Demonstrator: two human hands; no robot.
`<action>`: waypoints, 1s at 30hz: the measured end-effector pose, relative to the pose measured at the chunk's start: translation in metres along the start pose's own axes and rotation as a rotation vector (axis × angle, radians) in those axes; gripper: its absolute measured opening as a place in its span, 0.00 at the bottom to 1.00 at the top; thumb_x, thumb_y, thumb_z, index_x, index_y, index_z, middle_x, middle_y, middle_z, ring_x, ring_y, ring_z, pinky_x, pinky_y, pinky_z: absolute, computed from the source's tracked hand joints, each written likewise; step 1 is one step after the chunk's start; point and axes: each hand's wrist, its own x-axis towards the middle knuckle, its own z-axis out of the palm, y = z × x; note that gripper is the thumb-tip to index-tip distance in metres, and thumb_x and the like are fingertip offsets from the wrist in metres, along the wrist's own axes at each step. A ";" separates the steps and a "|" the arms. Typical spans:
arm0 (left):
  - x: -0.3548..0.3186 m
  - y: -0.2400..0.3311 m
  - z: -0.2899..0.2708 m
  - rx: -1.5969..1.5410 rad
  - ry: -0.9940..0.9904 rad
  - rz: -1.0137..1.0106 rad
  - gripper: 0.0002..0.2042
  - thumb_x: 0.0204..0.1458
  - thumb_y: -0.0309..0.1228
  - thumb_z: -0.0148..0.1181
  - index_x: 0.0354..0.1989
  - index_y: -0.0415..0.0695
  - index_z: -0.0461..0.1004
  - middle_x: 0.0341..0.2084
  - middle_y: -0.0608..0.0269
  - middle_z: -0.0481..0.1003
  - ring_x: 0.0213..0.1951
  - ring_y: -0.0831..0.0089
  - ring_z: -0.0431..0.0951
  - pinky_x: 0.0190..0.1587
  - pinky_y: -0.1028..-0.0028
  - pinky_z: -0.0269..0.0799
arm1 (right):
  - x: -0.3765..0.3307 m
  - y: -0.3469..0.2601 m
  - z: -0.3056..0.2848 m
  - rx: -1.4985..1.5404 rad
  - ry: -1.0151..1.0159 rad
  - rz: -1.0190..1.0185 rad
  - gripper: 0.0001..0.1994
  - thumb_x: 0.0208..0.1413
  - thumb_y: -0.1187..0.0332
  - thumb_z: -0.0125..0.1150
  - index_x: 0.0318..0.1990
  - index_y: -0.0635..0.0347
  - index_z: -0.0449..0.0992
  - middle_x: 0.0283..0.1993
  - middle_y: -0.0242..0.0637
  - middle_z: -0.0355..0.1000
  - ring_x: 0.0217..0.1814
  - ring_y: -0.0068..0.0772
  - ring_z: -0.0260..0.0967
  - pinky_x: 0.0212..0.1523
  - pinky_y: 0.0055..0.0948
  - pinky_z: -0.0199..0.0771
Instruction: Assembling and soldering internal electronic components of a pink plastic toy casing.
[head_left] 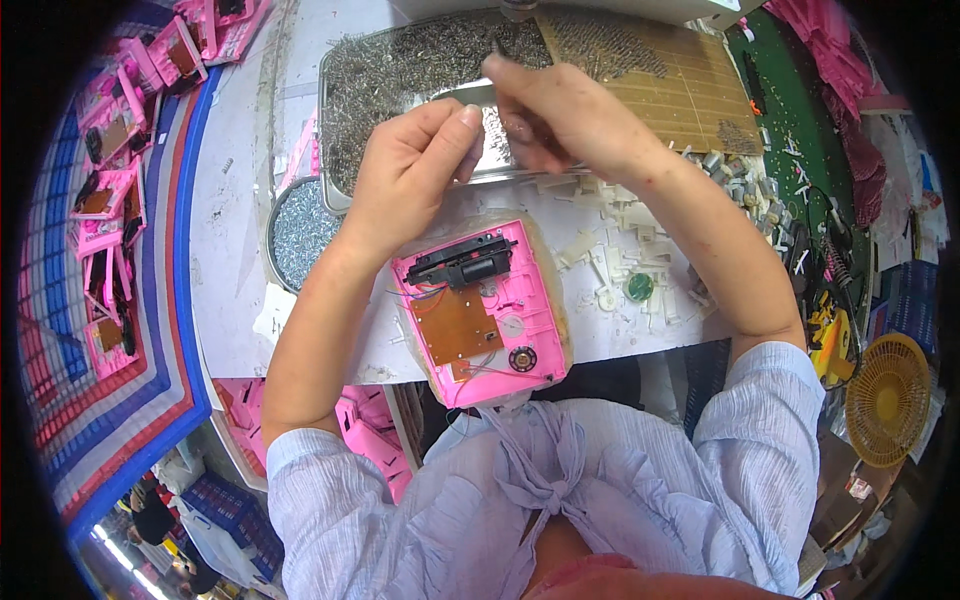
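Both my hands are raised over the near side of a metal tray [497,140] heaped with small dark metal pieces, perhaps springs [410,60]. My left hand [412,165] is closed, thumb pressed against the curled fingers; whatever it pinches is hidden. Close to its right, my right hand [575,110] has bent fingers smeared by motion, so I cannot make out what they hold. Below the hands, at the table's front edge, lies an open pink plastic housing [545,310]. Inside it are a black mechanism [460,262], a brown circuit board [450,325] and thin wires.
A round tin [272,245] of small silvery screws stands left of the tray. Cardboard [690,90] with rows of metal pieces lies at its right. White plastic parts [610,240] and small grey cylinders [750,195] are scattered rightward. Pink housings [120,205] rest on striped cloth, far left.
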 end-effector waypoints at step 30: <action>0.009 -0.012 0.001 0.048 0.053 -0.054 0.19 0.65 0.44 0.50 0.27 0.43 0.71 0.17 0.74 0.65 0.15 0.87 0.57 0.17 0.82 0.51 | 0.019 0.014 0.000 -0.041 -0.082 -0.032 0.21 0.67 0.52 0.50 0.26 0.57 0.70 0.18 0.24 0.61 0.19 0.13 0.53 0.20 0.18 0.52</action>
